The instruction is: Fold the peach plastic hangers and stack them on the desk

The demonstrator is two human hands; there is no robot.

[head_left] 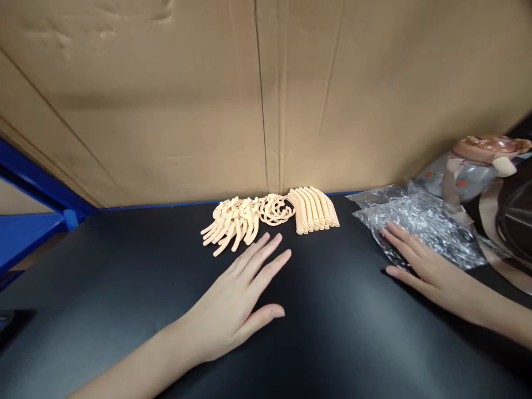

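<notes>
My left hand (245,293) lies flat and open on the black tabletop (124,288), fingers stretched toward a pile of peach plastic parts (233,221), just short of touching them. Beside that pile lie peach rings (275,209) and a neat row of peach curved strips (315,209). My right hand (419,263) rests open with its fingers laid on a crinkled clear plastic bag (428,224) at the right. Neither hand holds anything.
A tall cardboard wall (257,94) stands right behind the parts. A blue metal frame (37,205) runs along the left edge. At the far right sit a grey bottle with a pink lid (477,160) and a dark rounded object (517,221).
</notes>
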